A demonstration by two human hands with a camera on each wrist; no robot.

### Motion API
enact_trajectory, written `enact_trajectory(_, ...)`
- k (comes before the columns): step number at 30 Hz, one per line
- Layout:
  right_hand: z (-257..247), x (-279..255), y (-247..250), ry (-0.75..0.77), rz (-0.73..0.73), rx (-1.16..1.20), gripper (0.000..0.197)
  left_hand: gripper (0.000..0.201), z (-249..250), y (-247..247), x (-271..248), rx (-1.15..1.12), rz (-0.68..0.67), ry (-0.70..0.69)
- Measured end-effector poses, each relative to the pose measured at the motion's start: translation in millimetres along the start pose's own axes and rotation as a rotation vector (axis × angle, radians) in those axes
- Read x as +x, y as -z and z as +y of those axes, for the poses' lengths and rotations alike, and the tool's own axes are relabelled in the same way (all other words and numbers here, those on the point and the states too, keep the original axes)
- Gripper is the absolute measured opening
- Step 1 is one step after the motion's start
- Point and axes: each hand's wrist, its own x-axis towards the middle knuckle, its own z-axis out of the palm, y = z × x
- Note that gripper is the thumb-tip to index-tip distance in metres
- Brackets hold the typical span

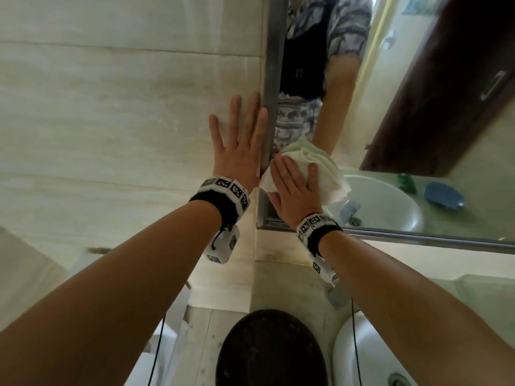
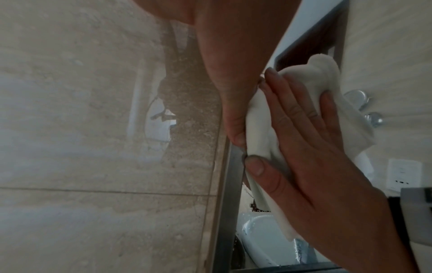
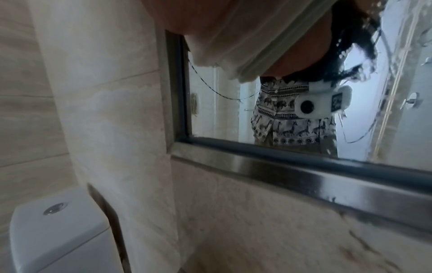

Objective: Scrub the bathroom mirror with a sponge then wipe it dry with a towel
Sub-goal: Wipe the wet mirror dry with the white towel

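The framed mirror (image 1: 390,112) hangs on the tiled wall. My right hand (image 1: 294,188) lies flat on a bunched white towel (image 1: 330,176) and presses it on the glass near the mirror's lower left corner. In the left wrist view the right hand (image 2: 304,147) has straight fingers spread over the towel (image 2: 259,129). My left hand (image 1: 239,146) rests on the wall tile just left of the metal frame (image 1: 271,79), fingers spread and holding nothing. The right wrist view has the towel (image 3: 245,46) at its top and the glass (image 3: 222,110) below it. No sponge is in either hand.
A white basin (image 1: 365,355) sits below at the right, and a dark round object (image 1: 270,352) lies below the hands. The mirror reflects the basin, a blue dish (image 1: 444,195) and a dark door. A white toilet cistern (image 3: 58,230) stands left of the wall column.
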Motion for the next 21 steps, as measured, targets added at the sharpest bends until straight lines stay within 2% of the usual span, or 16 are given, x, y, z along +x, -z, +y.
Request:
enact_trajectory(3, -1, -11, -9, 0.015, -0.003, 0.006, 0.067, 0.108, 1, 1, -2, 0.021, -0.037, 0.006)
enact_trajectory(7, -10, -40, -30, 0.051, -0.079, 0.035, 0.075, 0.147, 0, 1, -2, 0.125, -0.125, 0.015)
enact_trajectory(9, -18, -52, -40, 0.029, -0.121, 0.04, 0.076, 0.156, -2, 0, -1, 0.149, -0.15, 0.019)
enact_trajectory(15, -30, -75, -51, 0.009, -0.259, 0.113, 0.067, 0.156, -1, 2, -2, 0.152, -0.153, 0.022)
enact_trajectory(19, -39, -111, -57, 0.083, -0.439, 0.144, 0.078, 0.157, 0, 3, -3, 0.174, -0.172, 0.027)
enact_trajectory(21, -45, -120, -57, 0.068, -0.476, 0.138, 0.083, 0.156, 0, 3, -3, 0.178, -0.185, 0.025)
